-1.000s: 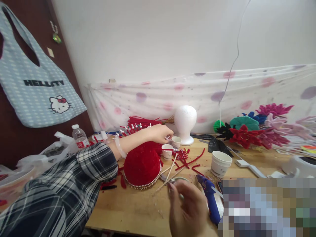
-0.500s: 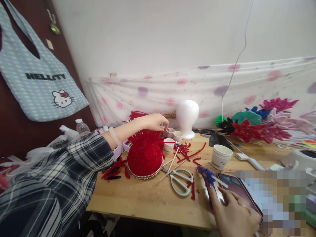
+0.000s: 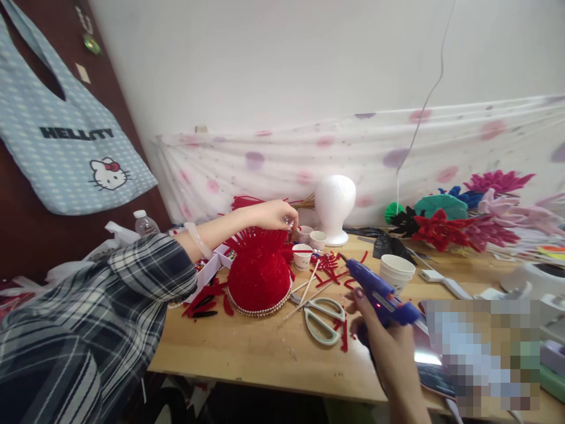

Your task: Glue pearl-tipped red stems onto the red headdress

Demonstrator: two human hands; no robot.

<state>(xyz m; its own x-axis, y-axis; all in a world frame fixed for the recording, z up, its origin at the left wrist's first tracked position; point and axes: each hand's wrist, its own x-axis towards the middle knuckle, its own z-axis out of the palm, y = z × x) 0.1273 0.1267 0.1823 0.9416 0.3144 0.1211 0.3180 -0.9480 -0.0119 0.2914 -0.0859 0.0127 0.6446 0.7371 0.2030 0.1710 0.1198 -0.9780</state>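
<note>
Glue gun (image 3: 369,284), blue, in curled right hand (image 3: 388,341), pearly beads (image 3: 288,222) in pinched left hand (image 3: 281,213).

- On the blue bag (image 3: 75,171), black letters read "HELL", then, after a fold, "TY".
- The small paper cup (image 3: 302,258) carries dark marks, perhaps writing, too small for reading.
</note>
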